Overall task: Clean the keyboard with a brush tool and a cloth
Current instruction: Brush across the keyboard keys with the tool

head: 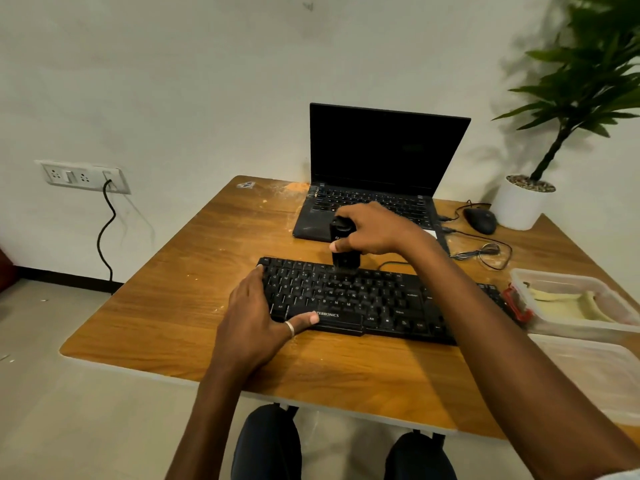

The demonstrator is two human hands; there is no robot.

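Two grips share it: right grip (374, 232) wraps the seemingly light, rigid brush tool (346, 258) mid-body; left grip (256, 317), spread flat, pins the slide-prone keyboard (381, 303).

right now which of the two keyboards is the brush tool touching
The standalone black keyboard in front of the laptop: the right hand holds the brush tool on its upper rows, the left hand rests on its left end.

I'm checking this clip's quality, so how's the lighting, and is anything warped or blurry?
Head view: warm, dim light; the plant throws a soft shadow on the wall, the right arm one on the table; wide-angle bending tilts the wall socket; keyboard lettering is readable; the black brush tool shows little detail.
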